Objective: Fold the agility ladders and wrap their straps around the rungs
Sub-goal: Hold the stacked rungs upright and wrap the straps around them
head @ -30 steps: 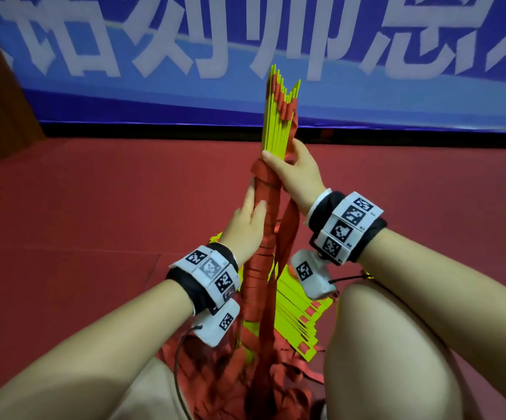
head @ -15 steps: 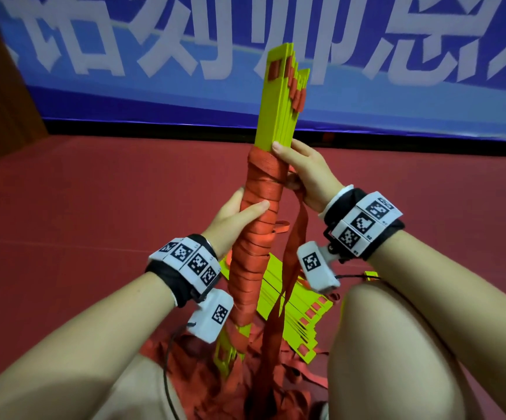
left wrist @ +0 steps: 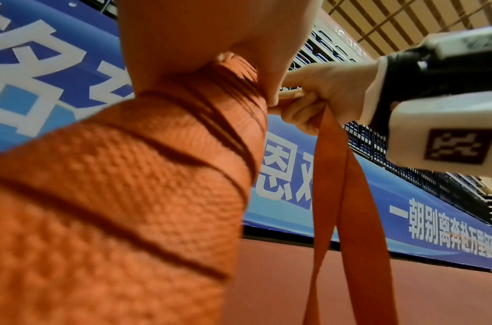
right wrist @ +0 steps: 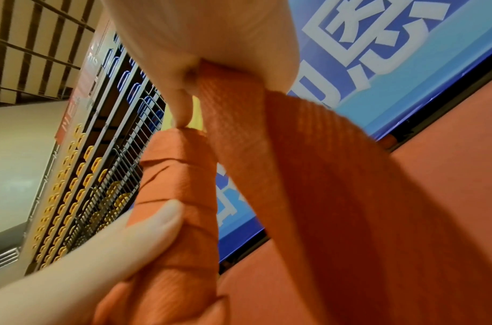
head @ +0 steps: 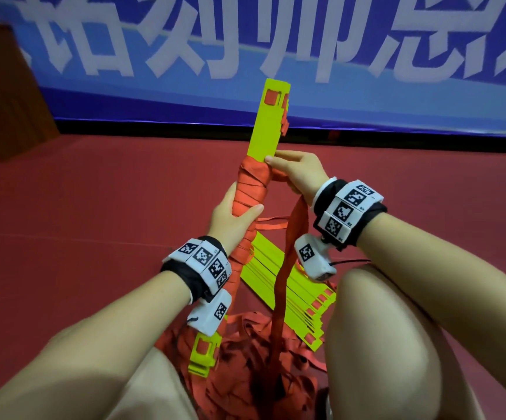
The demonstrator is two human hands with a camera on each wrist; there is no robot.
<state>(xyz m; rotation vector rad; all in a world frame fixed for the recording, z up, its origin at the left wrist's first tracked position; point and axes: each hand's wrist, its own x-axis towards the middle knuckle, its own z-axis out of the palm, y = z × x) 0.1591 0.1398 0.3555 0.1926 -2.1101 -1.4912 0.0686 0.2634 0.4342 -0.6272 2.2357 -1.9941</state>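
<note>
A stack of yellow rungs [head: 268, 122] stands upright, its middle wound in orange strap [head: 250, 192]. My left hand [head: 230, 215] grips the wrapped part from the left, thumb across the front. My right hand [head: 294, 174] holds the loose strap [head: 291, 253] at the top of the winding, forefinger on the yellow rung. From that hand the strap [left wrist: 334, 176] hangs in two bands down to a pile below. The right wrist view has the strap [right wrist: 281, 143] running out of my fist beside the wrapped bundle [right wrist: 178, 176].
A second folded ladder [head: 294, 298] of yellow rungs lies on the red floor [head: 94, 207] between my legs, over a heap of loose orange strap [head: 245, 359]. My bare right knee [head: 382, 313] is close by. A blue banner [head: 336, 56] runs along the back.
The bundle has turned so a flat yellow face shows to me instead of the rung edges. The winding has climbed higher. Both hands have kept their hold.
</note>
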